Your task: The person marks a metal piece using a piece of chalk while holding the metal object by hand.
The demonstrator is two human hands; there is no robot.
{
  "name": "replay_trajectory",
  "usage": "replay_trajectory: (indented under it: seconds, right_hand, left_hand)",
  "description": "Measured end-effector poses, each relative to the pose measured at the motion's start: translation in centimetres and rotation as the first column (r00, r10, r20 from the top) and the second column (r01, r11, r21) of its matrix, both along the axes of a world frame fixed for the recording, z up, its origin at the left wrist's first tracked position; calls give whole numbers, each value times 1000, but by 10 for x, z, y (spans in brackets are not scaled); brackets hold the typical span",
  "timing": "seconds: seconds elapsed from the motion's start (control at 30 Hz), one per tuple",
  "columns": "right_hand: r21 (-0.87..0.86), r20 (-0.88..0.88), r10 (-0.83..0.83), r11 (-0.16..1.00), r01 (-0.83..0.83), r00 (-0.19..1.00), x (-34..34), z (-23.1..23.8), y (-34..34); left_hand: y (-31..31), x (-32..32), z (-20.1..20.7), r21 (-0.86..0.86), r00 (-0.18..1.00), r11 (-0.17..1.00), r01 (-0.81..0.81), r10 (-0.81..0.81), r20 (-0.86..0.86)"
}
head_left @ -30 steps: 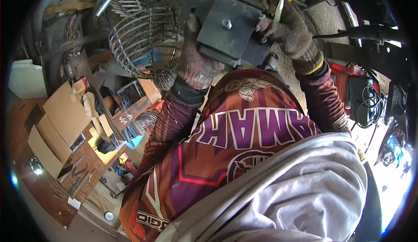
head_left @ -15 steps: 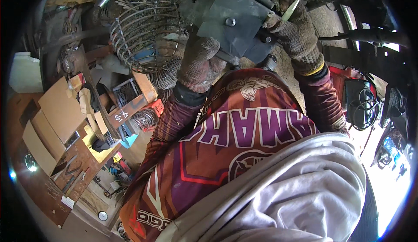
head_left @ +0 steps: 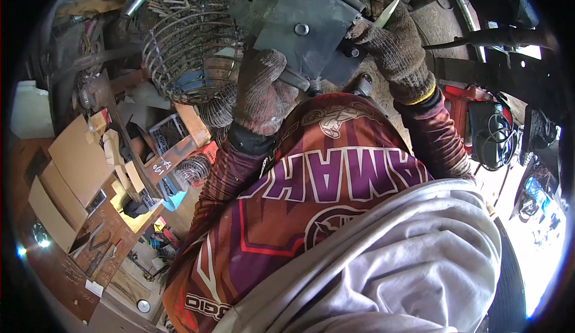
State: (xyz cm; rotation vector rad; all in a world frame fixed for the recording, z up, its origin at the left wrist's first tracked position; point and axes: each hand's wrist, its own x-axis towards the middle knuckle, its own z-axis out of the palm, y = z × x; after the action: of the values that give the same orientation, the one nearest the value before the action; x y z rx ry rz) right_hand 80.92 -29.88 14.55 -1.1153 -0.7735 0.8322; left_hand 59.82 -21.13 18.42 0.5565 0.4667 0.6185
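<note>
Two-handed hold on dark metal plate (head_left: 311,24), raised before my chest.

I keep left hand (head_left: 262,93) closed on its lower edge, right hand (head_left: 392,45) gripping its right side; steady it, clear of wire basket (head_left: 191,57).

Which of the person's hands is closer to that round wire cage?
Left. The gloved left hand sits right beside the wire cage, gripping the dark metal plate; the right hand holds the plate's far side.

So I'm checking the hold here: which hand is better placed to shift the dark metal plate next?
Probably the left hand: its gloved grip closes around the lower edge of the dark metal plate, under the bolt. The right hand rests only at the plate's right corner, with a thin pale strip at its fingers.
</note>
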Motion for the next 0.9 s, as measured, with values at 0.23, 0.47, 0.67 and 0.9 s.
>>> replay_trajectory:
  seconds: [0.23, 0.47, 0.67, 0.9]
  right_hand:
    - [-96, -176, 25, 995, -42, 984, -3, -2, -11]
    - [78, -146, 36, 997, -25, 989, -2, -20, -23]
    - [101, -330, 100, 992, -70, 939, -5, -13, -31]
    - [-131, -3, -60, 990, 60, 998, 22, 2, -13]
  left_hand:
    - [-9, 12, 10, 33, 999, 999, -22, 22, -25]
    - [-19, 6, 2, 265, 982, 964, 23, 27, -187]
    - [-21, 4, 3, 203, 993, 979, -1, 25, -114]
    - [-21, -8, -10, 117, 993, 993, -24, 37, -112]
